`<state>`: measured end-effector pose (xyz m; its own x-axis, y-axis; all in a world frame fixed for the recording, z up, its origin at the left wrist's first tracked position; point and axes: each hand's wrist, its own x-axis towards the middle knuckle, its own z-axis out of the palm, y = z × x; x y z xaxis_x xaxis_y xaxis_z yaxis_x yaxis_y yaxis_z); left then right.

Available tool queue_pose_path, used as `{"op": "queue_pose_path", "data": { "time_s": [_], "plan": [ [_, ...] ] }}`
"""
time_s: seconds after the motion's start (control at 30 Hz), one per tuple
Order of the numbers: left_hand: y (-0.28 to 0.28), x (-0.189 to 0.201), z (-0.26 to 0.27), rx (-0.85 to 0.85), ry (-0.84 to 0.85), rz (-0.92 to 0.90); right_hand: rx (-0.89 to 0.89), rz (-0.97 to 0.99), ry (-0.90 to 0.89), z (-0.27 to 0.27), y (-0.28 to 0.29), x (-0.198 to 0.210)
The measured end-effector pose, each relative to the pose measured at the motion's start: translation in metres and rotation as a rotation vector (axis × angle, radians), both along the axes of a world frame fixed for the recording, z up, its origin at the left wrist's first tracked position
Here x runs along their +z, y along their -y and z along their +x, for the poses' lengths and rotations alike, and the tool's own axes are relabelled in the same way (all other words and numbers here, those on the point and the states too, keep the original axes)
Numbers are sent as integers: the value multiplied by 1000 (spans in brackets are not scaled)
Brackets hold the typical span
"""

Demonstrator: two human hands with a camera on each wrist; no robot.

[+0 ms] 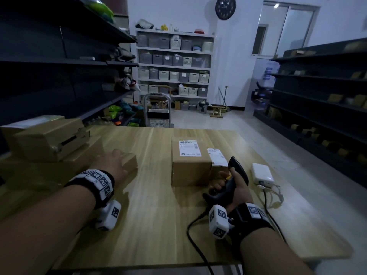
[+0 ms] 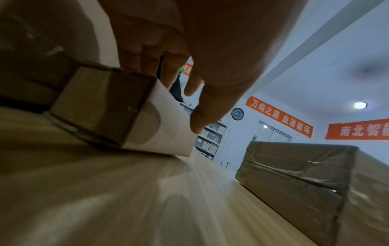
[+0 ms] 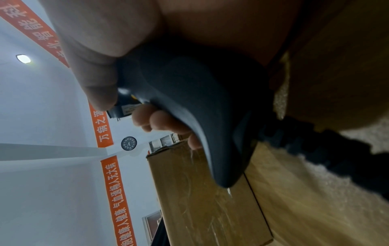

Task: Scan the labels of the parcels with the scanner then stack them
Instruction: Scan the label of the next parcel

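Reaching across the worktop [image 1: 155,195], the left hand [image 1: 113,161] lies w/ fingers straight on a small box [image 1: 130,160] by the stack [image 1: 49,139], prob. to pull it in for scanning. Right hand [image 1: 228,185] grips the scanner [image 1: 237,171], head up beside the labelled parcel [image 1: 189,161], kept ready.

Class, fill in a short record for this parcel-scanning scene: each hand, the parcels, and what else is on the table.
left hand: reaching onto small parcel, fingers on its top
right hand: grips scanner
large parcel: mid-table, label up
low parcel: right of the large one, label up
stack: boxes at far left
table: also holds white power bank
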<state>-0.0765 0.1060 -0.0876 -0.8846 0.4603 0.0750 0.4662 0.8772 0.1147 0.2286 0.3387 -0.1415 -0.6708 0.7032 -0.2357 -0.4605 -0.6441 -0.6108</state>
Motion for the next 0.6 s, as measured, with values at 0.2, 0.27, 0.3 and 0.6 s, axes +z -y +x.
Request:
{"op": "queue_pose_path", "data": {
  "time_s": [0.2,0.27,0.3,0.6],
  "plan": [
    [-5,2,-3,-34,4,-79,1,-2,-7,-1,-4,-2],
    [-5,5,2,-33,56,-52,9,0,-7,-2,-5,-4],
    [-4,6,5,-38,86,-22,12,0,-6,-2,-6,-4],
    [-16,3,25,144,884,1225,-6,14,7,-1,-5,-3]
  ]
}}
